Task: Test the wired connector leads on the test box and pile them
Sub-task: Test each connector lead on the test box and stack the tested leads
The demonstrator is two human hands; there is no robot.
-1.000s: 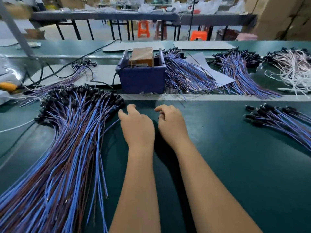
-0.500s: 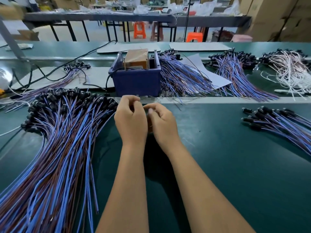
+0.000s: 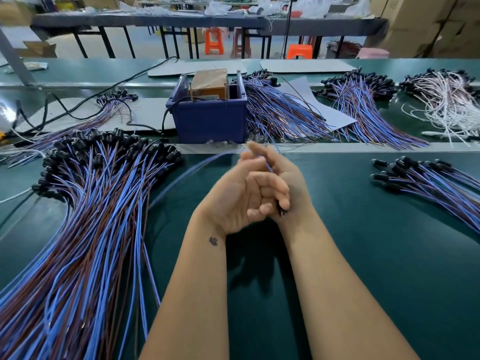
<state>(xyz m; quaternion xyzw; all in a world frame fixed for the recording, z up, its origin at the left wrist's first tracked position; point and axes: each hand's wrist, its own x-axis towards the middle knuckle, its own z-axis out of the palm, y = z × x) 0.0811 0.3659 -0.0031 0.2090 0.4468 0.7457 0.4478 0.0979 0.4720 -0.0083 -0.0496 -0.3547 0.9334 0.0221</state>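
My left hand (image 3: 233,196) and my right hand (image 3: 296,178) are pressed together over the green mat, just in front of the blue test box (image 3: 207,123). Between them they hold one wired connector lead (image 3: 268,166). Its black connector end shows below my curled left fingers. Its blue wire runs up between the hands and sweeps off to the left in a blur. A large fan of blue and brown leads (image 3: 91,216) with black connectors lies on the left. On the right lies a smaller pile of leads (image 3: 428,183).
Behind the test box lie more bundles of blue and brown leads (image 3: 280,115) on white sheets, and a white-wired bundle (image 3: 446,100) at the far right. A black cable (image 3: 104,92) runs from the box to the left. A raised strip (image 3: 363,147) divides the bench.
My hands have drawn back a little from the box's front edge. My left hand has turned palm-up with its fingers curled. A lead now shows between the hands, its wire swinging.
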